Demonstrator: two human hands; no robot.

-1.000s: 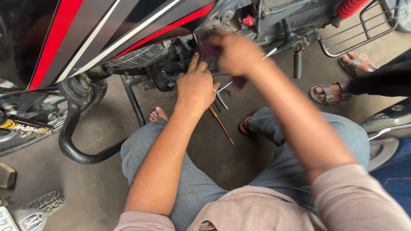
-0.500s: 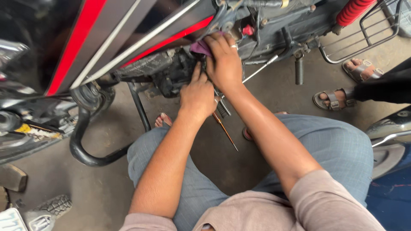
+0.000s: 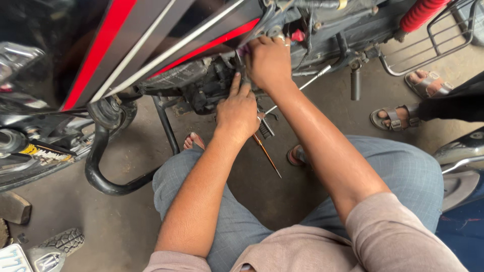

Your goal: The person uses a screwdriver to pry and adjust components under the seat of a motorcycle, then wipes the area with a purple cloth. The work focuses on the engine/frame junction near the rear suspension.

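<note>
The left hand (image 3: 237, 112) presses open fingers on the engine (image 3: 201, 85) under the tank; the right hand (image 3: 268, 61) clenches a purple rag (image 3: 242, 51) against it; soft, light, best pinched by a bunched fold.

The floor (image 3: 126, 221) is bare grey concrete, dusty and stained darker in patches, evenly lit by soft daylight with only weak shadows. At the near left a knobbly tyre (image 3: 63, 241) lies on it beside a dark block (image 3: 14, 206). At the far right a bystander's sandalled feet (image 3: 398, 118) stand on the concrete, near a metal rack (image 3: 433, 38) and a red coil spring (image 3: 421, 12). At the right edge part of a dark blue and silver vehicle body (image 3: 464, 171) shows.
</note>
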